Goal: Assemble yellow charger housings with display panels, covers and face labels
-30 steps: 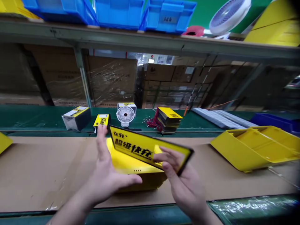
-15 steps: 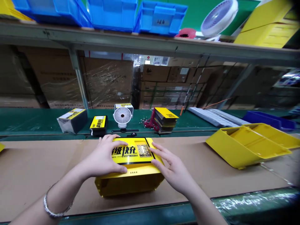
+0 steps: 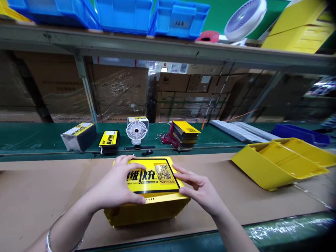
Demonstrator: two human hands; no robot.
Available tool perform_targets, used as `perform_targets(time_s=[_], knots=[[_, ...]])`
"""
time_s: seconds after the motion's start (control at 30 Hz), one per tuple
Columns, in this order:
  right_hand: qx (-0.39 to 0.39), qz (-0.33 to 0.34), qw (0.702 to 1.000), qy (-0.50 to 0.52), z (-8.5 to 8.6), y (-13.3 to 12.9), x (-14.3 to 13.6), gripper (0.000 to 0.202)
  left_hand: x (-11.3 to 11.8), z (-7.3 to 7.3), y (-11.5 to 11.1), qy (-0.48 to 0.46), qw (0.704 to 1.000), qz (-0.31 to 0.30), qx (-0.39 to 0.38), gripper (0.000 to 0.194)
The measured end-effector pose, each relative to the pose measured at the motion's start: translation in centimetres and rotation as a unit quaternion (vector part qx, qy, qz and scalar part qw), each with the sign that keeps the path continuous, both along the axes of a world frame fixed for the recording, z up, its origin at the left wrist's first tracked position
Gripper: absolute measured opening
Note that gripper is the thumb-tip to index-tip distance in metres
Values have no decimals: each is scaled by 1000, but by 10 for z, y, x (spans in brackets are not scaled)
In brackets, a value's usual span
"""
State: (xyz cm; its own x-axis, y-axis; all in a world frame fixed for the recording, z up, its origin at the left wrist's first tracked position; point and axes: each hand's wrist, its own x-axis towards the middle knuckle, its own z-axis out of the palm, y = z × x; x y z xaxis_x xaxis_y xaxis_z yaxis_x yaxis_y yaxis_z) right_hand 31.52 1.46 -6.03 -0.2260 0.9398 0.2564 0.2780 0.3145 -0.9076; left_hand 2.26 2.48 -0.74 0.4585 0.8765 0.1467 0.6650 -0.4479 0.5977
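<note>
A yellow panel (image 3: 147,176) with a black border, large black characters and a QR code lies over the top of a yellow plastic housing (image 3: 147,213). The housing rests on the brown cardboard surface, its dark open side facing me. My left hand (image 3: 120,182) spans the panel's left end, fingers over the far side and thumb at the front edge by a row of small holes. At the panel's right edge, my right hand (image 3: 198,189) holds on with fingertips and thumb. Whether the panel sits flush in the housing I cannot tell.
A second yellow housing (image 3: 252,164) lies tipped at the right. Behind stand a stack of yellow-topped panels (image 3: 186,134) with red cords (image 3: 170,136), a small white fan (image 3: 136,131), a dark watch-like strap (image 3: 139,148) and boxed units (image 3: 78,136). Blue bins (image 3: 180,19) line the overhead shelf.
The panel and both hands have shifted slightly right and towards me. More of the panel's print below the QR code shows. My hands keep their places on its two ends.
</note>
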Motion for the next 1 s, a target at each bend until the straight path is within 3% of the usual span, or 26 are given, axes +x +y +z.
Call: perform_targets(time_s=[0.2,0.3,0.4,0.5,0.6,0.73,0.8,0.9,1.0], knots=[[11,-2,997,-76,12,-2,1,37,3,0,5,49,998,-29,12,92],[19,10,989,-143,23,-3,-1,38,-4,-7,3,74,996,-39,25,86],[17,45,983,-180,27,2,3,61,-25,-19,-1,64,997,-34,-7,76],[-11,117,983,-138,23,19,8,89,-53,-30,-5,13,999,-10,-52,76],[-50,147,985,-75,17,47,4,93,-65,-35,-8,1,997,20,-72,74],[-7,-9,983,-184,18,71,-28,42,-39,-30,-8,91,994,68,-1,70],[25,-64,968,-240,24,66,-52,42,-14,-26,-5,137,988,61,41,70],[90,4,941,-327,34,41,-80,55,19,-21,-2,166,984,-4,67,72],[112,104,894,-420,42,20,-80,69,23,-17,0,164,983,-59,54,77]])
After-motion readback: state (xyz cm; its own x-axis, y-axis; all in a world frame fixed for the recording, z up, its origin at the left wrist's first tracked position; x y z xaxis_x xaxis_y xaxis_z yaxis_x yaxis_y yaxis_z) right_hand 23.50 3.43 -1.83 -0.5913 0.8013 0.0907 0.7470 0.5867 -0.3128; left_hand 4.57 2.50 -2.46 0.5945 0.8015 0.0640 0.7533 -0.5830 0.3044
